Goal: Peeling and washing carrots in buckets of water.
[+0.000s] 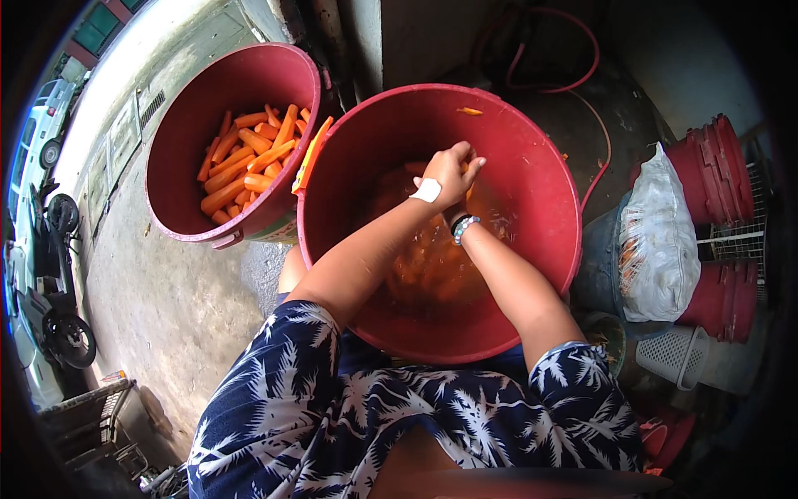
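A large red tub (544,158) stands between my knees, holding murky water with orange carrots (428,270) blurred beneath the surface. Over the water my left hand (450,173) is closed, a white patch on its wrist. A bit of orange carrot (465,167) shows between its fingers. My right hand (454,213) crosses under the left wrist, wearing a beaded bracelet; its fingers are mostly hidden. To the left, a second red tub (179,154) contains several smooth carrots (249,162). A flat orange piece (312,156) leans on the near tub's left rim.
At right, a white sack (661,241) rests on a dark bluish bucket (600,262). Behind it are stacked red containers (721,170), with a white plastic basket (675,356) below. A pink hose (594,58) curls along the wall. Motorcycles (71,328) and a vehicle (41,125) stand far left.
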`<action>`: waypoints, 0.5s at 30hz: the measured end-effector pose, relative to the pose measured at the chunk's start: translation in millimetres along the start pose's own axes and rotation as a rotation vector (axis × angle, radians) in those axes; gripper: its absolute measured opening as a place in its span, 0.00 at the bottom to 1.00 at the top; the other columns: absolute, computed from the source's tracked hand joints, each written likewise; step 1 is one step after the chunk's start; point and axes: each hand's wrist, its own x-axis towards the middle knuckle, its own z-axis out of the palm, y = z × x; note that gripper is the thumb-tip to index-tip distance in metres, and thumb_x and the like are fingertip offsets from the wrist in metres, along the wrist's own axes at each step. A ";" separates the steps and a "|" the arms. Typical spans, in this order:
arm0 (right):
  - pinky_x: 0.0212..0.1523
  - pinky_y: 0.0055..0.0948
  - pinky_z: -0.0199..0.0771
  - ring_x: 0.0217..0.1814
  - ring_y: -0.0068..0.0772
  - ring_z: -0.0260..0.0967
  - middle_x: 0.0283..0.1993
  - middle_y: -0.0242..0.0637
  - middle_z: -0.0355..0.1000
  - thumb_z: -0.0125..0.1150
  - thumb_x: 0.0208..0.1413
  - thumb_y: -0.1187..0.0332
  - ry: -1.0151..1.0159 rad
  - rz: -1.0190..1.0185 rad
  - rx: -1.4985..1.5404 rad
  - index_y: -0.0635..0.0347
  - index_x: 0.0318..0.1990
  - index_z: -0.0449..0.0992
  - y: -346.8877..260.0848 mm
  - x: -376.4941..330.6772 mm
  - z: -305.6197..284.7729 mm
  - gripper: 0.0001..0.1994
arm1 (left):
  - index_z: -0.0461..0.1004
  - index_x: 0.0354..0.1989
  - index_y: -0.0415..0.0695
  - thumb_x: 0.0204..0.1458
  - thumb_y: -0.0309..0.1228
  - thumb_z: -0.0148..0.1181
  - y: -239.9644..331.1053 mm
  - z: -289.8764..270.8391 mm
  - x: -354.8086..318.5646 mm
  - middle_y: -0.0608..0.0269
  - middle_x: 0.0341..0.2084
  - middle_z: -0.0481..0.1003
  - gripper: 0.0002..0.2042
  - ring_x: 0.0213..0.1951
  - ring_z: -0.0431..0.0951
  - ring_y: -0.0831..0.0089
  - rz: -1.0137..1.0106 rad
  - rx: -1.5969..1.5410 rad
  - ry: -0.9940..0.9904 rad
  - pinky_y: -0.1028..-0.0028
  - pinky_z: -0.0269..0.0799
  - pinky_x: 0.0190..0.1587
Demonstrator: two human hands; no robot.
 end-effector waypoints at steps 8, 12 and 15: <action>0.52 0.43 0.65 0.56 0.51 0.62 0.49 0.48 0.69 0.51 0.48 0.55 -0.192 0.297 -1.172 0.54 0.46 0.72 47.4 -43.3 -19.9 0.20 | 0.72 0.45 0.43 0.41 0.36 0.65 -142.7 38.3 -34.8 0.53 0.44 0.73 0.21 0.47 0.72 0.59 -0.420 0.699 -0.848 0.65 0.68 0.49; 0.54 0.44 0.62 0.59 0.47 0.60 0.49 0.45 0.70 0.50 0.49 0.58 -0.401 0.071 -1.404 0.50 0.48 0.72 96.8 -57.0 -9.4 0.18 | 0.72 0.48 0.45 0.40 0.37 0.65 -234.7 26.5 -87.6 0.57 0.48 0.71 0.24 0.52 0.68 0.61 -0.460 0.189 -0.778 0.67 0.63 0.54; 0.54 0.44 0.63 0.56 0.45 0.63 0.47 0.45 0.71 0.49 0.50 0.62 -0.770 0.150 -1.144 0.50 0.44 0.73 45.7 -54.9 12.2 0.14 | 0.75 0.43 0.45 0.39 0.36 0.65 -217.1 2.1 -96.2 0.58 0.44 0.74 0.19 0.49 0.72 0.62 -0.636 0.606 -0.839 0.68 0.68 0.49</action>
